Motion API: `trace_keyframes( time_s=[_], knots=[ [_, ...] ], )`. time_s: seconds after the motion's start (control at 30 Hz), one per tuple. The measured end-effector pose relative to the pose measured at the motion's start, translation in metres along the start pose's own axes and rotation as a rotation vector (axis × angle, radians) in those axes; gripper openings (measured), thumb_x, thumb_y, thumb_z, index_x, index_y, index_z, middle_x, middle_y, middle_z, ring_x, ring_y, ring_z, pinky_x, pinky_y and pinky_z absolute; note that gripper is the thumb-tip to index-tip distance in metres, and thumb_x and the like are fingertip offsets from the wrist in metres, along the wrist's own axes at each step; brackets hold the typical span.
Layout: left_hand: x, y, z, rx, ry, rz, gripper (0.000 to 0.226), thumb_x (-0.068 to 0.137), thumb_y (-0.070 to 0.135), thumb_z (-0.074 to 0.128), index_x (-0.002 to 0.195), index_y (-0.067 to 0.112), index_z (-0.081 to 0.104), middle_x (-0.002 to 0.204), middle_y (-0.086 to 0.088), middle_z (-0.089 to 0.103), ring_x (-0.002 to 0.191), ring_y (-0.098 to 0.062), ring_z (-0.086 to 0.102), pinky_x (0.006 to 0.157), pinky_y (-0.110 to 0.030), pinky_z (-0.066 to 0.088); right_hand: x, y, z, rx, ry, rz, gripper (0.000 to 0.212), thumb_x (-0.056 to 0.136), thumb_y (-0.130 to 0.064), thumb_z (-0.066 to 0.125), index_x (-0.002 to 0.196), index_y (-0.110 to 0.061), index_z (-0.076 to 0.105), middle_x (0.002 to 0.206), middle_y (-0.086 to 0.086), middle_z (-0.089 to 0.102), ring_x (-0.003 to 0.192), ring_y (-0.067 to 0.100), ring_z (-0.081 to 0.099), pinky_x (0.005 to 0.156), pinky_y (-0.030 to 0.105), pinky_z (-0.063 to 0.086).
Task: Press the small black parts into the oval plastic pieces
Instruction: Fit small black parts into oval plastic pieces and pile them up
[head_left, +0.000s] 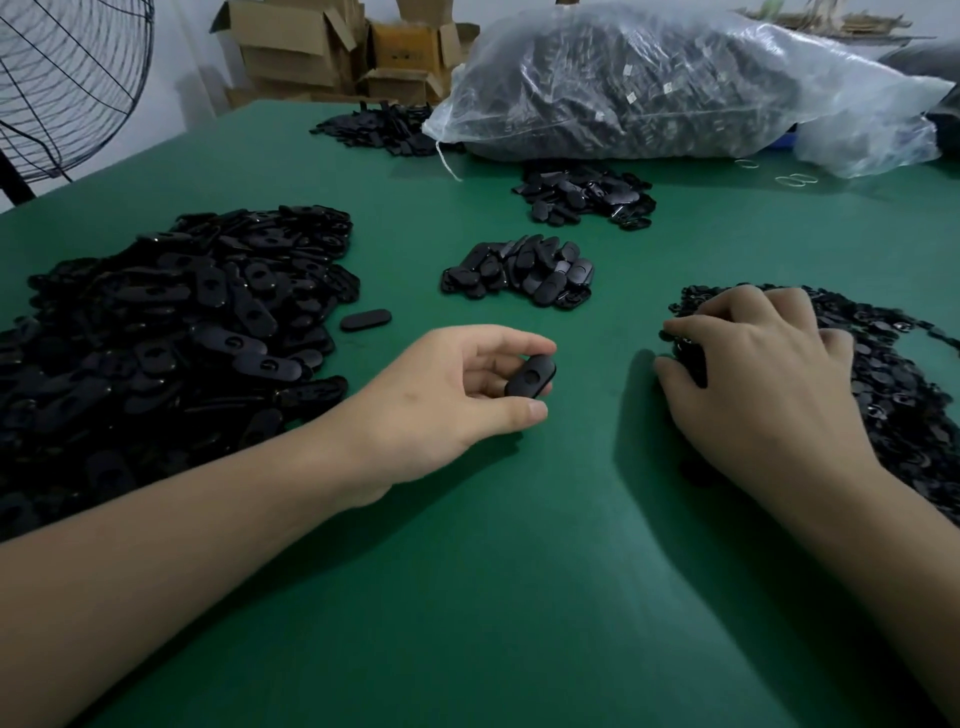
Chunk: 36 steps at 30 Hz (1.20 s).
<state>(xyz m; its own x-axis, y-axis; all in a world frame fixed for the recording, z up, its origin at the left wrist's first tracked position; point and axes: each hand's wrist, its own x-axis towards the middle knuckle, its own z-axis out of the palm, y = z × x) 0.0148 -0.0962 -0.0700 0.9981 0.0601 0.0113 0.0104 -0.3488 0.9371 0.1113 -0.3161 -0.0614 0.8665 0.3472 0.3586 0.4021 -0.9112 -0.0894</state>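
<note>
Nearest, bare green table (467, 597), with both forearms reaching in from the bottom edge. Just past that, left hand (457, 395), fingers curled, pinching one oval plastic piece (530, 376) between thumb and fingertips, its recessed face turned up toward the camera. To the right and well apart, right hand (753, 374), knuckles up, fingers bent, resting on the near-left edge of a wide spread of small black parts (893, 395). Something dark between its thumb and forefinger; cannot tell whether gripped or merely lying beneath.

Left of the left hand, big heap of oval pieces (171, 322) covering that side of the table. Just beside the heap's right rim, lone oval piece (365, 319) lying flat.

Farther back at centre, small pile of ovals (519, 273); behind that, second small pile (584, 195), close in front of a clear plastic bag (649, 83) lying on its side, stuffed with dark parts. At the bag's left end, far pile (379, 127) of more black pieces. To the right, before the bag, a few rubber bands (795, 179) on the table.

At the very back, open cardboard boxes (322, 47) stacked by the wall, and at far left a wire fan guard (62, 78).
</note>
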Motion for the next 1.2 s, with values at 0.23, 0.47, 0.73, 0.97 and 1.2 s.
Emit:
trace_keyframes(
  time_s=[0.23,0.47,0.73,0.97,1.2],
  knots=[
    [-0.003,0.0,0.001,0.034,-0.006,0.022,0.043,0.088,0.014,0.079,0.127,0.029,0.067,0.112,0.008,0.073,0.102,-0.005,0.069,0.098,-0.017,0.05,0.0,0.003,-0.008,-0.001,0.004,-0.01,0.021,0.091,-0.045,0.067,0.104,-0.03,0.073,0.11,0.003,0.057,0.115,0.031,0.041,0.092,0.049,0.034],
    [-0.005,0.001,0.002,0.049,-0.002,0.048,0.044,0.088,0.016,0.079,0.128,0.027,0.067,0.11,0.008,0.073,0.101,-0.005,0.069,0.093,-0.013,0.05,0.0,0.005,-0.012,0.002,-0.031,-0.053,0.015,0.09,-0.046,0.07,0.093,-0.033,0.076,0.096,-0.005,0.059,0.106,0.026,0.044,0.086,0.046,0.035],
    [-0.005,0.002,0.004,0.0,-0.005,0.073,0.042,0.089,0.015,0.079,0.127,0.026,0.066,0.106,0.001,0.076,0.099,-0.019,0.07,0.094,-0.018,0.053,0.001,0.004,-0.008,0.011,0.004,-0.097,0.009,0.091,-0.038,0.068,0.086,-0.033,0.073,0.087,-0.008,0.059,0.101,0.025,0.046,0.079,0.039,0.029],
    [-0.005,0.0,0.004,-0.003,-0.006,0.09,0.042,0.09,0.016,0.078,0.127,0.027,0.063,0.104,0.001,0.075,0.096,-0.019,0.071,0.093,-0.025,0.055,0.002,0.002,-0.003,0.038,0.044,-0.113,0.01,0.093,-0.033,0.064,0.085,-0.03,0.071,0.082,-0.007,0.062,0.097,0.026,0.048,0.079,0.04,0.032],
    [-0.005,-0.001,0.003,0.007,-0.015,0.101,0.04,0.09,0.017,0.078,0.126,0.029,0.063,0.103,0.003,0.075,0.095,-0.017,0.071,0.093,-0.022,0.055,0.004,-0.002,-0.002,0.029,0.016,-0.111,0.021,0.094,-0.046,0.061,0.104,-0.035,0.075,0.098,-0.004,0.064,0.108,0.027,0.048,0.087,0.045,0.036]
  ],
)
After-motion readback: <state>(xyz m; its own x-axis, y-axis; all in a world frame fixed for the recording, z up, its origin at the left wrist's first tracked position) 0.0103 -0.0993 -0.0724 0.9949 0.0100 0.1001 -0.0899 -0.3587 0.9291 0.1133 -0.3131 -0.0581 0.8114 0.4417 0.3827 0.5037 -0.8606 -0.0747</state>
